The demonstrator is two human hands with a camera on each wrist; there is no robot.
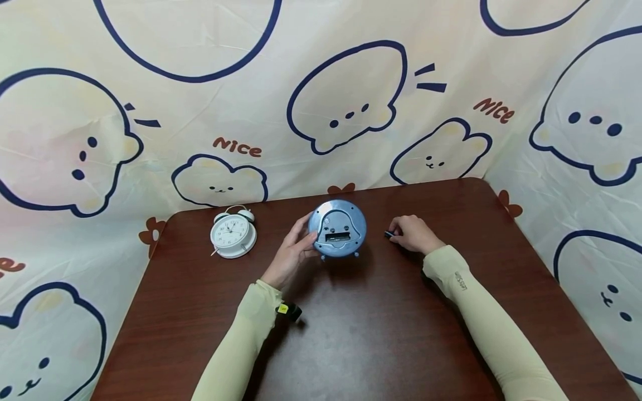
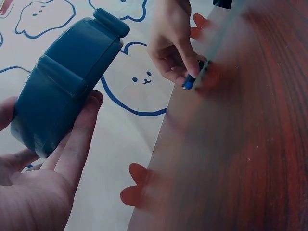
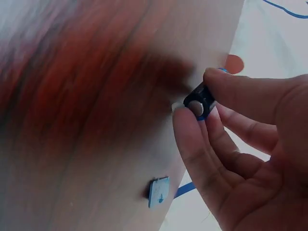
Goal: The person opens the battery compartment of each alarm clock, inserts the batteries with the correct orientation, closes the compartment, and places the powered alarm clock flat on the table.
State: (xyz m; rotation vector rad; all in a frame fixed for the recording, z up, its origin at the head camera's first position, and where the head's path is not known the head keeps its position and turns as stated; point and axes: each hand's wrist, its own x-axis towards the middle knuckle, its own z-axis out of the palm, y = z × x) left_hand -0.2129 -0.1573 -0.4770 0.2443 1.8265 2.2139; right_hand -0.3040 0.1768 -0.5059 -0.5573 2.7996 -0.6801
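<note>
My left hand grips a round blue alarm clock by its left edge, thumb over the back. The clock's back faces me, and its battery compartment is uncovered and looks dark inside. In the left wrist view the clock's side shows two rounded bars, and its dial is hidden. To the right of the clock, my right hand pinches a small black and blue battery between thumb and fingers, with its round metal end showing. The battery is apart from the clock.
A small light-blue cover lies on the brown table near my right hand. At the back left stands a white twin-bell alarm clock. A cloth wall printed with cartoon figures closes off the table's far edge.
</note>
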